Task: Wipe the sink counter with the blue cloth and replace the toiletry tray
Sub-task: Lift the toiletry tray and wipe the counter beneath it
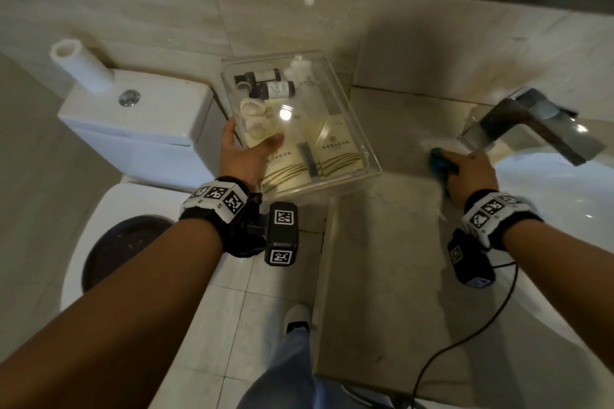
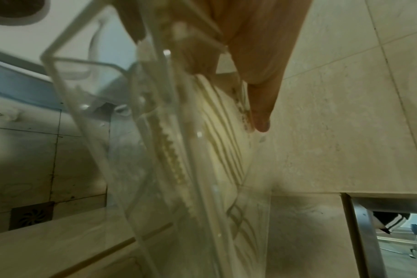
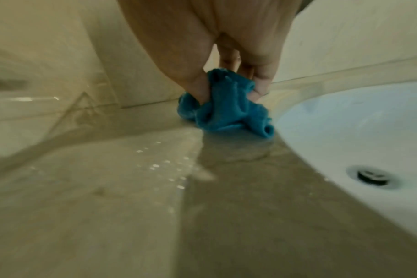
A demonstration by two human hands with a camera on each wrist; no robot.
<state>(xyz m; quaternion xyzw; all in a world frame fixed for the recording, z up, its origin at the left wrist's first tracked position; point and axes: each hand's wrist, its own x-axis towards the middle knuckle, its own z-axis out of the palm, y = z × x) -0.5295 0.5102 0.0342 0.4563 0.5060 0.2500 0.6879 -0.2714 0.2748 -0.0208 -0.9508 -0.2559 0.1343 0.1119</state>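
Observation:
My left hand (image 1: 247,151) grips the left edge of the clear toiletry tray (image 1: 362,156) and holds it off the counter, out over the gap beside the toilet. Small dark bottles (image 1: 275,89) and cream packets (image 1: 337,151) lie inside it. In the left wrist view my thumb (image 2: 262,105) lies inside the tray (image 2: 83,116), on a cream packet. My right hand (image 1: 471,173) holds the bunched blue cloth (image 1: 439,160) against the beige sink counter (image 1: 382,242), near the tap. In the right wrist view the cloth (image 3: 226,111) sits on the wet counter (image 3: 131,188) beside the basin.
A chrome tap (image 1: 528,123) overhangs the white basin (image 1: 564,209) at the right. A toilet (image 1: 133,129) with a paper roll (image 1: 81,68) on its cistern stands at the left. A black cable (image 1: 465,335) trails over the counter's front. The basin drain (image 3: 371,175) lies close to the cloth.

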